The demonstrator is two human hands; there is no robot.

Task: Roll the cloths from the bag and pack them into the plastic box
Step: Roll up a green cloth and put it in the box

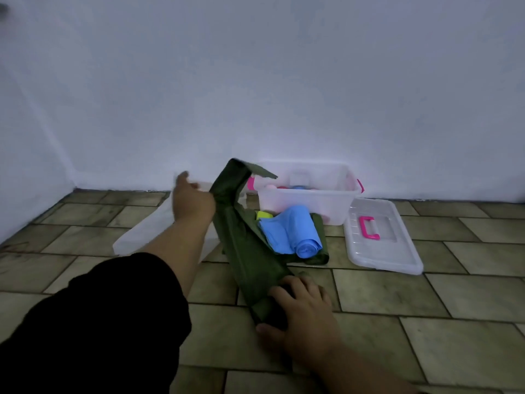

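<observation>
Two hands are busy with one long green cloth point(250, 251). The right hand point(298, 311) lies flat near the person, and its fingers point(287, 291) curl around the rolled end of the green cloth and press it on the floor point(426, 322). The left hand point(193, 203) reaches far out and up. It holds the other end of the cloth in the air, but its fingers are hidden behind the hand, so I cannot tell how tight they are. The top bit of the cloth flops over.

Under the raised cloth lies a blue cloth point(292, 231), partly rolled, resting on more green cloth. A little yellow-green thing point(264, 214) peeks out beside it. Just behind them stands the plastic box point(309, 194) by the wall, open, with a few colored things inside. Its lid point(380, 237) lies on the floor to the right, with a pink handle. A pale plastic bag point(147, 231) lies on the left, behind the arm.

I think the roll is only started. If the right hand lets go, the small roll could spring open. If the left hand pulls to one side, the cloth may roll up crooked and fat. Then it might not fit in the box. The hanging cloth could also drag the blue one and undo it.
</observation>
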